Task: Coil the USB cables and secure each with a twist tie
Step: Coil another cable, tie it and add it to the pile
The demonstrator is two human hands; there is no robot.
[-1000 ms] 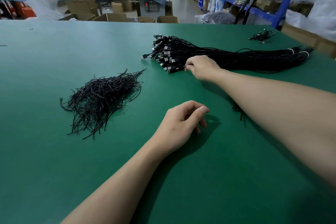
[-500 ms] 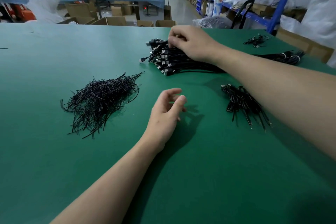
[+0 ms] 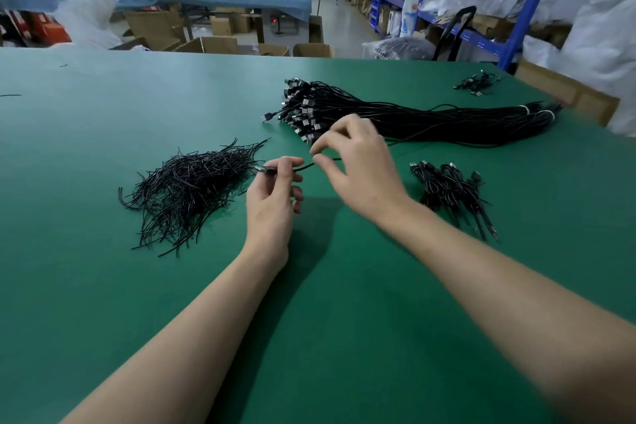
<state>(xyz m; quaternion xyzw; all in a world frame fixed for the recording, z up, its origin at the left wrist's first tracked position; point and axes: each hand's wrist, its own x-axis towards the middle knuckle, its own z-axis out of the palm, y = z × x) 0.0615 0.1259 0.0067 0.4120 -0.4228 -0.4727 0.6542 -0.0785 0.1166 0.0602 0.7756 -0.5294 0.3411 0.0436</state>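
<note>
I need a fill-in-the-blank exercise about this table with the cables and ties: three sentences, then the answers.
1. One thin black ____ runs from the left hand to the right hand.
2. The twist ties lie on the ____ side of the left hand.
3. The table is ____ in colour.

Missing words: cable; left; green.

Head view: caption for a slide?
Left hand pinches the plug of a USB cable, right hand holds its cord, beside the twist-tie pile.
</note>
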